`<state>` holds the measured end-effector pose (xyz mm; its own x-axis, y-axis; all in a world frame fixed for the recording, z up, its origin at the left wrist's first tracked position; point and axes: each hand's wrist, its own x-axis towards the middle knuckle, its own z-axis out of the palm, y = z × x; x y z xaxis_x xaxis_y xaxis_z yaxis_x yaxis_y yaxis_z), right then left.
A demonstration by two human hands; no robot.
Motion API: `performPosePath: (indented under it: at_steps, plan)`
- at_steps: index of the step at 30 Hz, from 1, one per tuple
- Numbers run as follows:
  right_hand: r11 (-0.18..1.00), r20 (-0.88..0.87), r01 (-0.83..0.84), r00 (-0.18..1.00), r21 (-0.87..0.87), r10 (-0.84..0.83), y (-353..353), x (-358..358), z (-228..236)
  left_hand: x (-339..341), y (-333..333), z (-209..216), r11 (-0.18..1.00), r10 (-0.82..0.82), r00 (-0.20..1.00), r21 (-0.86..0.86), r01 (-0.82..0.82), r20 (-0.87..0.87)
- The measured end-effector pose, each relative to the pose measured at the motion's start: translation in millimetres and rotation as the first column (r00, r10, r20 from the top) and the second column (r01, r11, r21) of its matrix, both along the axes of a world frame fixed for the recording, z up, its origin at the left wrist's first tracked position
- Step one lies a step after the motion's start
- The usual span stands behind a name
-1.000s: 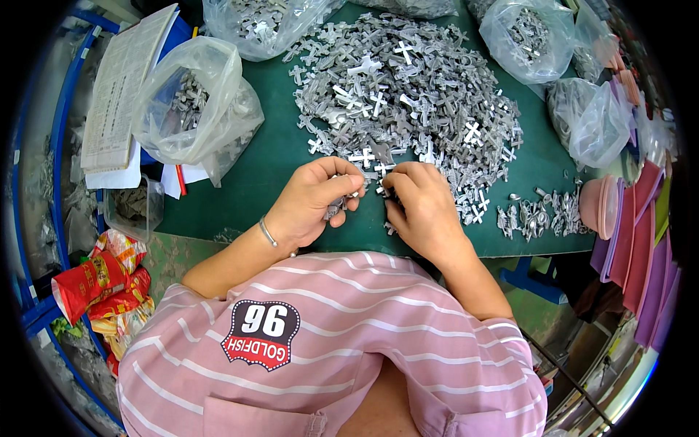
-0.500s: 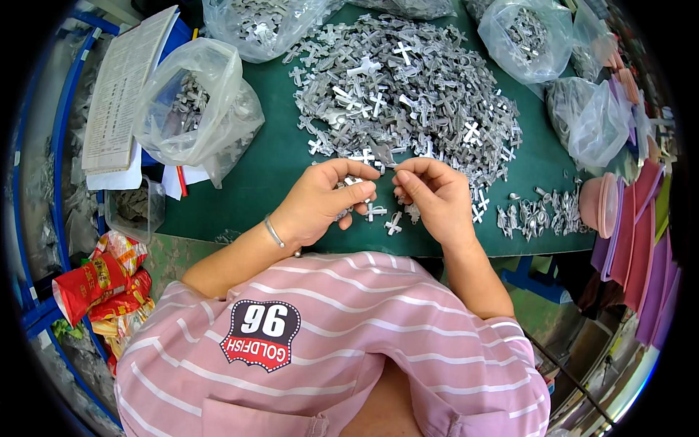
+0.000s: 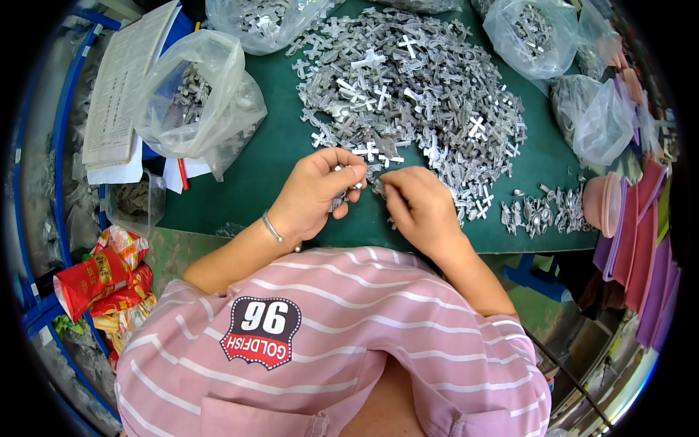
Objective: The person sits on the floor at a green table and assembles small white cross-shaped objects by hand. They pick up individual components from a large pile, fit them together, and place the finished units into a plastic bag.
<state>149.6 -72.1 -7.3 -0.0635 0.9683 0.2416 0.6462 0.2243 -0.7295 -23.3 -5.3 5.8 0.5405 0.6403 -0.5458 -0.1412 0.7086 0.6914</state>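
Observation:
Small silver-grey metal crosses, many with loops, form a wide heap (image 3: pixel 429 95) on the green table in front of me. My left hand (image 3: pixel 324 188) is curled at the near edge of the heap, closed around several metal crosses (image 3: pixel 341 198) that show between its fingers. Close beside it, my right hand (image 3: pixel 422 207) lies back up, fingers bent inward. A small metal piece (image 3: pixel 378 187) shows at its fingertips; the rest of what it may hold is hidden under the palm.
Clear plastic bags (image 3: pixel 193 109) of metal pieces surround the heap. Smaller metal parts (image 3: pixel 539 213) lie in rows at the right, next to a pink container (image 3: pixel 603 204). Papers (image 3: pixel 127 91), a red pen (image 3: pixel 183 173) and a clear tub (image 3: pixel 136 204) are at the left.
My right hand has moved left and turned back up. The loose crosses that lay between my hands no longer show. My left hand has closed further and shifted slightly left.

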Motion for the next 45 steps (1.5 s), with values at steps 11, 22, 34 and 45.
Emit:
performPosePath:
  at_steps: [11,22,34,45]
  plan:
    - [0.894,-0.754,-0.057,0.562,-0.444,-0.339,-2.0,11.0,5.0,3.8,-2.2,6.9,0.968,-0.221,0.969,0.093,0.231,-0.111]
    - [0.990,-0.614,0.061,0.779,-0.128,-0.127,-8.2,-0.1,17.9,9.0,0.6,5.9,0.966,-0.066,0.993,-0.241,0.088,0.095]
    - [0.998,0.312,-0.040,0.949,-0.051,0.054,-3.1,21.7,16.0,3.3,3.5,-7.7,0.984,-0.017,0.969,-0.169,0.061,0.247]
    - [0.853,-0.741,-0.140,0.577,-0.503,-0.342,4.5,25.1,15.6,7.1,-3.0,1.7,0.977,-0.203,0.979,0.055,0.204,-0.022]
